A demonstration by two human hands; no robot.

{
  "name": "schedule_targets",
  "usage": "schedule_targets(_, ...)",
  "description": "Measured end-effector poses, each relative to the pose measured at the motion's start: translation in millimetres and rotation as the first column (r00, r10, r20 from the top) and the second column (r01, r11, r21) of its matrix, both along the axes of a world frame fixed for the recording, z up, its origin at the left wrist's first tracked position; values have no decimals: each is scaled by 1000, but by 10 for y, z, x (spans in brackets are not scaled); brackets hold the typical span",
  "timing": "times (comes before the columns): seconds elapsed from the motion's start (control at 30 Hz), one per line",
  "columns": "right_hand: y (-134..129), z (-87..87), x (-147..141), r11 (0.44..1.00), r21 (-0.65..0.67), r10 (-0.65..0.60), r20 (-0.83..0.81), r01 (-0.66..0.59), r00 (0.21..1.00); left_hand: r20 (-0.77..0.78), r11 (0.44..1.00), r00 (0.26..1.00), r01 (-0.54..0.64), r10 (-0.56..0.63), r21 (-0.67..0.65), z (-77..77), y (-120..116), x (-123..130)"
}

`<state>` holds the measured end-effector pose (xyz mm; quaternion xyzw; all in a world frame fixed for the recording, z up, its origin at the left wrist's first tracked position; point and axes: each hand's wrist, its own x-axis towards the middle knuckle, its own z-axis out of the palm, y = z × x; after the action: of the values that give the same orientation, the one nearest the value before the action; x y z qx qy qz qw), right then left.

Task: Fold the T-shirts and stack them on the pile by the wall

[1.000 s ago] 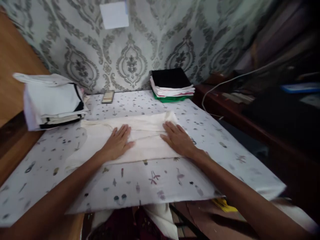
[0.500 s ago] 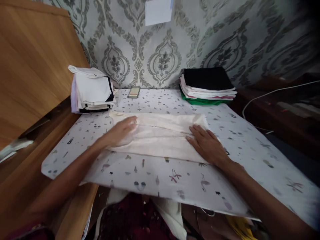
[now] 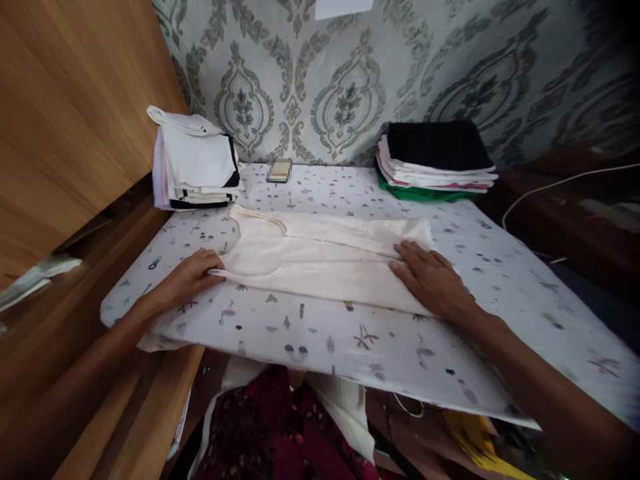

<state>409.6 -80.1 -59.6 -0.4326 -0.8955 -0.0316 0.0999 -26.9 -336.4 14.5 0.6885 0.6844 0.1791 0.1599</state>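
1. Two bare hands work at one pale garment (image 3: 325,277), which lies flat across the middle of the counter (image 3: 310,337), its long side running from left to right.
2. The left hand (image 3: 193,275) is closed in a pinch on the garment's near left corner, thumb and fingers meeting at the edge; the right hand (image 3: 433,279) is open, palm down, with its fingers spread over the right end.
3. As for how far along the garment is, both long sides appear to be turned inward, leaving two long edges that run nearly side by side down the middle. That much looks done. It lies at full length, with no crosswise fold to be seen, and the left end looks uneven, with a curved edge near the far corner.
4. Behind the garment to the left, beside a wooden panel (image 3: 80,100), stands a pile of folded clothes (image 3: 197,160), mostly white with black trim. To the right stands a second pile (image 3: 435,147), black on top, with white and pink layers over green.
5. Between the piles, near the patterned wall (image 3: 345,100), sits a small flat object (image 3: 279,171); it is blurred, so it may be a phone, though the person's view does not settle that.
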Motion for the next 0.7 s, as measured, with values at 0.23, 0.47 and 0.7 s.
schedule_targets(0.23, -14, 17, -17, 1000, -6, 0, -17, -1, 1000, 33, 992, 992, -124, 125, -38, -61, 78, -76)
schedule_targets(0.47, 27, -1, 5, 1000, 17, 23, -65, -22, 998, -103, 950, 944, -312, 312, 18, -198, 18, -13)
schedule_targets(0.7, -589, 413, -699, 963, 95, 269, -321, -252, 908, -147, 863, 857, -503, 493, -38, -131, 2, 31)
